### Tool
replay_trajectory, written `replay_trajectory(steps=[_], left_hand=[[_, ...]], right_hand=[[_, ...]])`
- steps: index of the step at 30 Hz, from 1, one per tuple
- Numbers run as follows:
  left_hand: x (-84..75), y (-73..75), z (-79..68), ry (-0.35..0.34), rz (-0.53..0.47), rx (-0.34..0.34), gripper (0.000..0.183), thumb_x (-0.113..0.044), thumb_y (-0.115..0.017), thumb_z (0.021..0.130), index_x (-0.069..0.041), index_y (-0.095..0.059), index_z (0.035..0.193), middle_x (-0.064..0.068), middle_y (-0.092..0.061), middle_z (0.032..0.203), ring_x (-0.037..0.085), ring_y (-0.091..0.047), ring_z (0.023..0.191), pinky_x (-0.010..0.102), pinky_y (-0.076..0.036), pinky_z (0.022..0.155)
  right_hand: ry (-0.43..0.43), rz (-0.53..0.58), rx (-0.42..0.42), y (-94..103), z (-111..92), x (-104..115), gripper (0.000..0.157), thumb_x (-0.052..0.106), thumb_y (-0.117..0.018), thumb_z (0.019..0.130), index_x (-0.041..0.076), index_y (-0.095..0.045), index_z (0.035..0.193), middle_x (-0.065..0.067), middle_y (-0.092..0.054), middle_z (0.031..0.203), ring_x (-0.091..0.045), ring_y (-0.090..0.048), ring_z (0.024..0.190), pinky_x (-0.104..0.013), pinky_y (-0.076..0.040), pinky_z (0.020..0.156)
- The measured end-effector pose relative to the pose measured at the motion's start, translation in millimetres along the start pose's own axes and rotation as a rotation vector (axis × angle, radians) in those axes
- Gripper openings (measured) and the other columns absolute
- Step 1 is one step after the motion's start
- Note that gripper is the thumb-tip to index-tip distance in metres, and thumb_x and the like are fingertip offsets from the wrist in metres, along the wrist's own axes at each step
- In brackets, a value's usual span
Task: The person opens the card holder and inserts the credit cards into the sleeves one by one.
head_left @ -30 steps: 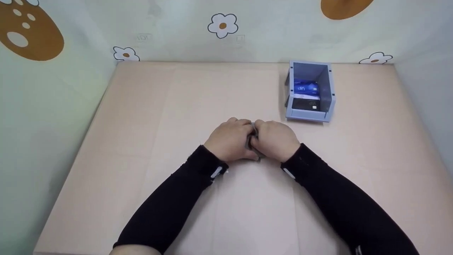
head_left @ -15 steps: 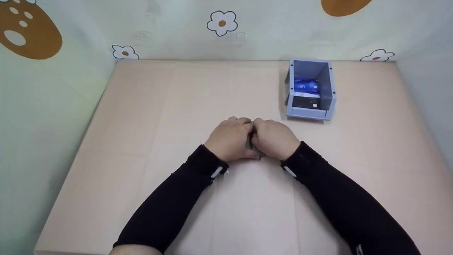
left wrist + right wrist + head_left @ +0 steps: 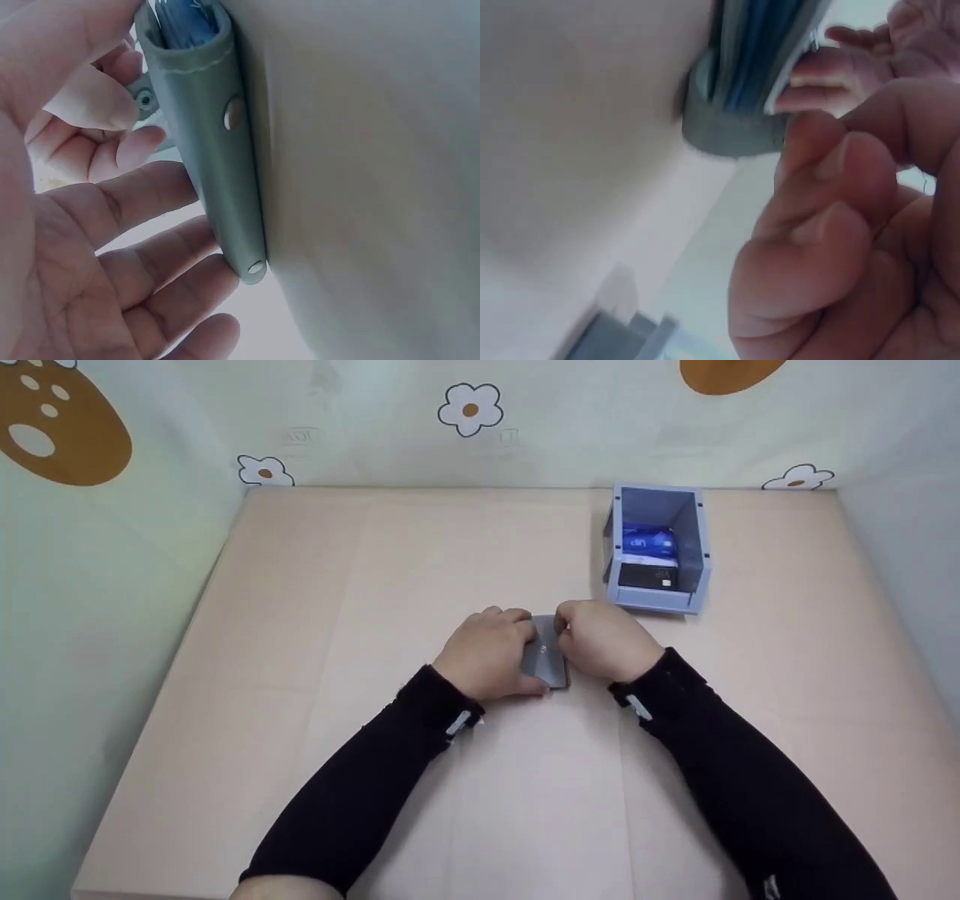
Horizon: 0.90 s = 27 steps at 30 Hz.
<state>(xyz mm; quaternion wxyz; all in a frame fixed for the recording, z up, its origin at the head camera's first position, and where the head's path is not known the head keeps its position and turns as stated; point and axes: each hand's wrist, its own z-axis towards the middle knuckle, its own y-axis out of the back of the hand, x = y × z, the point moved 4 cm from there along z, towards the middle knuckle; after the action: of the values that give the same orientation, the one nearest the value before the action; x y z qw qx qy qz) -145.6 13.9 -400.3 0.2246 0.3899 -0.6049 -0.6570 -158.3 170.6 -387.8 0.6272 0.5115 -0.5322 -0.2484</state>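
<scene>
A grey-green card holder point(image 3: 546, 664) lies between both hands above the table. My left hand point(image 3: 486, 654) grips it from the left, thumb at the near edge and fingers at the far edge. In the left wrist view, the holder point(image 3: 210, 157) has metal studs, blue contents point(image 3: 184, 26) at its end, and a strap with a snap point(image 3: 145, 99). My right hand point(image 3: 609, 639) pinches the holder's right side with curled fingers. Those curled fingers fill much of the right wrist view, beside the holder point(image 3: 727, 133); their exact contact point is hidden.
A grey-blue open bin point(image 3: 651, 601) stands at the back right of the table point(image 3: 390, 555). Inside it lie a blue card point(image 3: 649, 542) and a black card point(image 3: 639, 576). A patterned wall point(image 3: 375, 427) borders the far edge.
My right hand has moved right and slightly away from me. The holder's grey face now shows between the hands, where a dark gap was before. My left hand stays in place.
</scene>
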Motion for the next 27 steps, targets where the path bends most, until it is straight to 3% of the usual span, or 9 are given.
replay_trajectory(steps=[8, 17, 23, 27], left_hand=[[-1.9, -1.3, -0.6, 0.044, 0.035, 0.024, 0.090, -0.074, -0.082, 0.074, -0.011, -0.065, 0.136, 0.007, -0.063, 0.145, 0.029, -0.061, 0.118, 0.046, -0.051, 0.101], [-5.1, 3.5, -2.9, 0.047, -0.010, 0.029, 0.069, -0.063, -0.077, 0.084, -0.012, -0.065, 0.129, 0.006, -0.064, 0.142, 0.026, -0.064, 0.111, 0.046, -0.053, 0.097], [-3.6, 9.8, -4.6, 0.050, -0.052, 0.045, 0.074, -0.051, -0.074, 0.091, -0.016, -0.052, 0.153, 0.009, -0.060, 0.149, 0.024, -0.067, 0.116, 0.047, -0.055, 0.099], [-4.4, 10.5, -5.7, 0.042, -0.058, 0.041, 0.075, -0.047, -0.072, 0.094, -0.022, -0.045, 0.160, 0.012, -0.057, 0.153, 0.028, -0.065, 0.125, 0.049, -0.053, 0.105]], right_hand=[[-0.023, -0.054, 0.045, 13.1, -2.9, -12.6, 0.016, 0.014, -0.062, 0.092, 0.008, -0.067, 0.078, -0.006, -0.067, 0.077, -0.027, -0.062, 0.072, -0.044, -0.053, 0.071], [-0.035, -0.047, 0.098, 15.7, -5.5, -17.4, 0.011, 0.009, -0.063, 0.092, 0.008, -0.069, 0.082, -0.007, -0.070, 0.082, -0.026, -0.063, 0.076, -0.043, -0.053, 0.073], [-0.054, -0.051, 0.119, 15.9, -5.4, -18.3, 0.013, 0.008, -0.059, 0.092, 0.006, -0.072, 0.092, -0.011, -0.074, 0.091, -0.029, -0.065, 0.082, -0.046, -0.055, 0.078], [-0.061, -0.050, 0.126, 15.5, -5.1, -17.4, 0.013, 0.008, -0.060, 0.092, 0.005, -0.072, 0.094, -0.012, -0.075, 0.093, -0.030, -0.066, 0.083, -0.046, -0.055, 0.079]])
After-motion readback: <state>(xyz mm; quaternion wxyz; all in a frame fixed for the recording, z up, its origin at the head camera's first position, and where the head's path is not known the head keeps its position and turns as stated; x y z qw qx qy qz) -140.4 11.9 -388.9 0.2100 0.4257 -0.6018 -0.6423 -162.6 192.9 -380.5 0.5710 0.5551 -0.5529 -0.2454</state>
